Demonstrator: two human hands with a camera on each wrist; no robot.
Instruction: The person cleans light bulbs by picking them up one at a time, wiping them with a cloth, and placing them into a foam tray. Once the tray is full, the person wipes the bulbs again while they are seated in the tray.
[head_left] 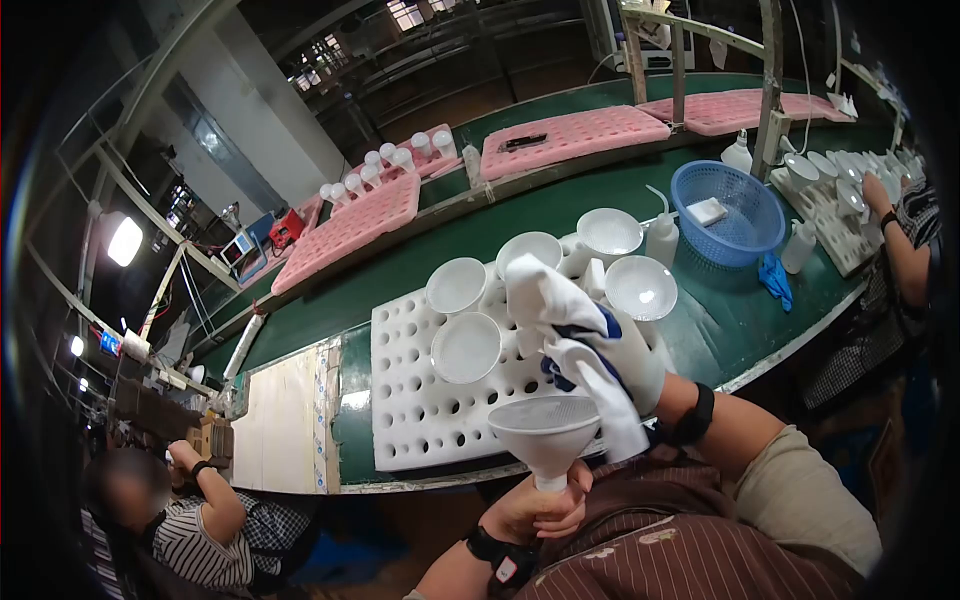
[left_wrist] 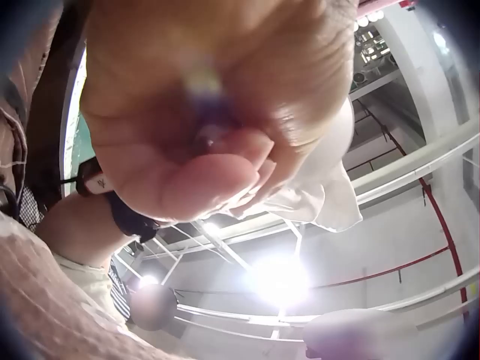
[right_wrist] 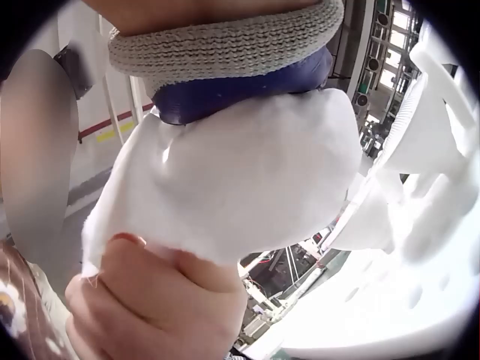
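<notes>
Lamp (head_left: 545,432), wide face up, stood at the lower centre of the frame, its narrow end grasped in the left hand (head_left: 548,508). Just above, the gloved right hand (head_left: 636,362) clutched a white cloth (head_left: 540,290). More lamps (head_left: 466,348) filled holes in a tray (head_left: 440,418) mid-frame; a blue basket (head_left: 722,246) sat upper right on the tabletop (head_left: 715,340).

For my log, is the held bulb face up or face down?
Face up: the bulb has its broad face uppermost, neck in the left hand.
</notes>
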